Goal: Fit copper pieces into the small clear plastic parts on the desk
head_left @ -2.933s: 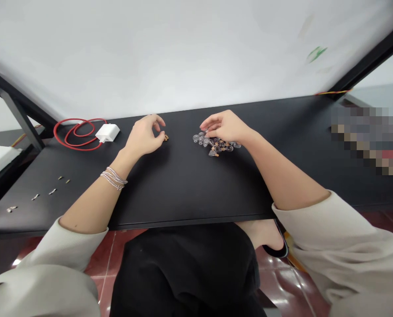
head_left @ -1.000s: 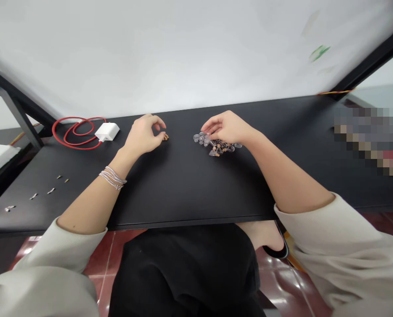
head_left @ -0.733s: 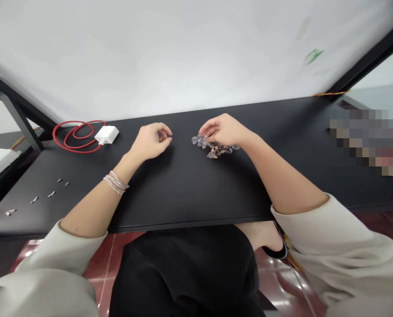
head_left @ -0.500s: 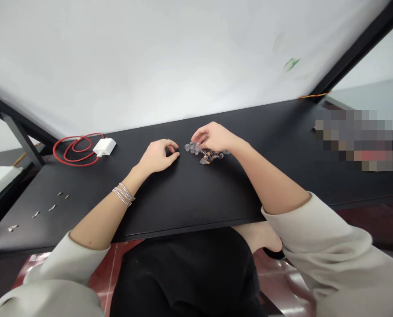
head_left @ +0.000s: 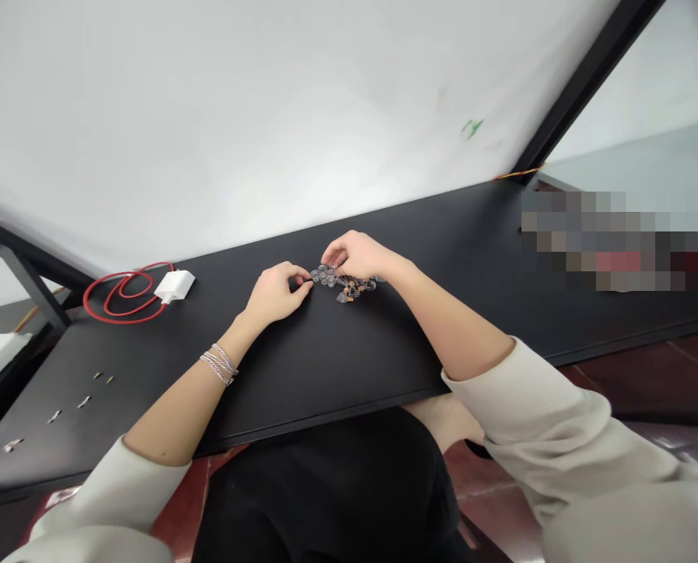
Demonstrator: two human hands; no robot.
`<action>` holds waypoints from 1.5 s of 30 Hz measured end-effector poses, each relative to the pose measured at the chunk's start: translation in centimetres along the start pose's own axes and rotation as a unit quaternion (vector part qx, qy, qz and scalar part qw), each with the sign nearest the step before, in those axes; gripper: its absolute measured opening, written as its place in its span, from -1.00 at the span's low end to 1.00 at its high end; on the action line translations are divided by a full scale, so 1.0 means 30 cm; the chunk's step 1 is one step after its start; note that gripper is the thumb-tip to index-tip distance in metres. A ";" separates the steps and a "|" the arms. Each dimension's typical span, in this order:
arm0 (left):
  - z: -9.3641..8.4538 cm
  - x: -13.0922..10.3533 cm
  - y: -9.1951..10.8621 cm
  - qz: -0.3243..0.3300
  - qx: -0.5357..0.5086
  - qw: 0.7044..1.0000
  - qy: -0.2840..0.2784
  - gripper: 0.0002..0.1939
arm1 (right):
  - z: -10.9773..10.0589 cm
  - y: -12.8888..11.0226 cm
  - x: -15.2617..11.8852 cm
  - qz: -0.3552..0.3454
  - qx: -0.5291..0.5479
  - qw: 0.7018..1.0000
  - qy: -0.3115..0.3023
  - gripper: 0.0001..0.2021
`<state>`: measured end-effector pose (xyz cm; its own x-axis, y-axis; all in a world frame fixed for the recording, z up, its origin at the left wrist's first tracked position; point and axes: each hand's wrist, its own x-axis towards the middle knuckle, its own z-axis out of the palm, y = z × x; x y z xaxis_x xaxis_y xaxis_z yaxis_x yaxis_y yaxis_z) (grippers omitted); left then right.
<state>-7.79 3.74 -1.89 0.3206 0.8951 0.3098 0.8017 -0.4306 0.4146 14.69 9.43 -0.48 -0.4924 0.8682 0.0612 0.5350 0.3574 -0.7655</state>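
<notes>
a person sits at a black table point(head_left: 302, 375), forearms bare below pale rolled sleeves point(head_left: 518, 407). near the far edge of the table, around the middle, is a small pile of clear bottles point(head_left: 347, 296), many with tan, cork-like stoppers point(head_left: 350, 299). the bottles are see-through, some looking darker; they are too small to tell whether anything is inside. at the pile's left end, rounder clear bottles point(head_left: 323, 276) sit close together.

the right hand point(head_left: 359, 256) arches over the pile from the right, fingers bent, thumb down at the bottles; whether it grips one cannot be told. the left hand point(head_left: 277, 294) lies at the pile's left end, thumb and forefinger curved toward each other with a narrow gap, tips just beside the round bottles; whether they touch or hold anything is unclear. silvery bracelets point(head_left: 218, 365) circle the left wrist.

farther left on the table are a white charger point(head_left: 175, 286) with a looped red cable point(head_left: 127, 321) and, nearer the person, several tiny metallic pieces point(head_left: 54, 416). at the right, a pixelated patch point(head_left: 606, 234) hides part of the view.
</notes>
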 end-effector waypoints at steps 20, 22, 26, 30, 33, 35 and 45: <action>0.019 -0.003 0.008 0.000 0.003 1.000 0.022 -0.85 | -0.009 -0.011 -0.010 0.015 0.010 1.000 -0.012 -0.64; 0.018 -0.004 0.008 0.000 0.002 1.000 0.024 -0.85 | -0.012 -0.012 -0.012 0.015 0.018 1.000 -0.012 -0.63; 0.013 -0.005 0.004 0.000 -0.003 1.000 0.023 -0.85 | -0.016 -0.020 -0.018 0.017 0.029 0.999 -0.008 -0.64; 0.008 -0.008 -0.008 -0.003 -0.006 1.000 0.023 -0.83 | -0.025 -0.020 -0.017 0.018 0.023 1.000 -0.002 -0.68; 0.001 -0.013 -0.020 -0.007 -0.011 1.000 0.024 -0.82 | -0.049 -0.012 -0.016 0.026 -0.005 0.999 0.026 -0.71; -0.004 -0.016 -0.026 -0.012 -0.018 0.999 0.026 -0.81 | -0.071 -0.009 -0.021 0.045 -0.031 0.997 0.046 -0.77; -0.025 -0.029 -0.046 -0.047 -0.065 0.997 0.024 -0.77 | -0.111 -0.020 -0.052 0.095 -0.094 0.991 -0.027 -0.88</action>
<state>-9.57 3.47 -2.09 0.2206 0.9266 0.3046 0.7539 -0.3601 0.5495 17.41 9.01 2.01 -0.4040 0.9080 -0.1112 0.7380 0.2516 -0.6262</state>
